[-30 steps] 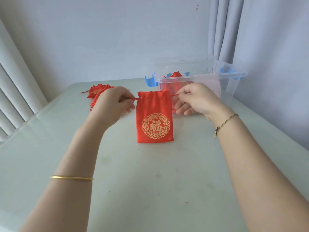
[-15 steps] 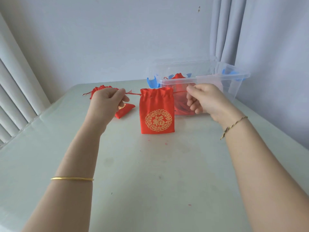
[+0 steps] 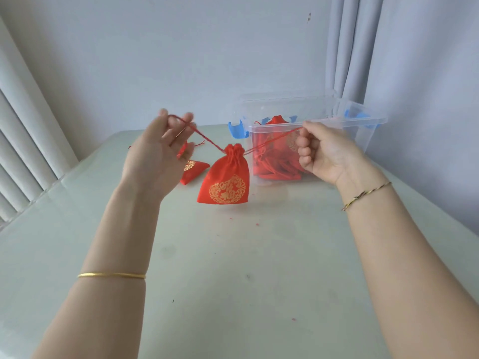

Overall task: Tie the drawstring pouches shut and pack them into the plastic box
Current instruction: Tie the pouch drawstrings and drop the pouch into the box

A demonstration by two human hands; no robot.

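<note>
Both hands (image 3: 158,156) (image 3: 326,154) hold the pouch (image 3: 225,177) by drawstrings (image 3: 207,139).

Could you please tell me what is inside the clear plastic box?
Red pouches lie piled inside the plastic box. They overlap and the right hand covers some, so their number is unclear.

1 wide-angle view from the person's head looks forward and down along both forearms. The left hand (image 3: 158,156) and right hand (image 3: 329,156) sit near, mid-frame; the table (image 3: 233,281) stretches away to the wall (image 3: 181,60) and curtain (image 3: 347,47).
</note>
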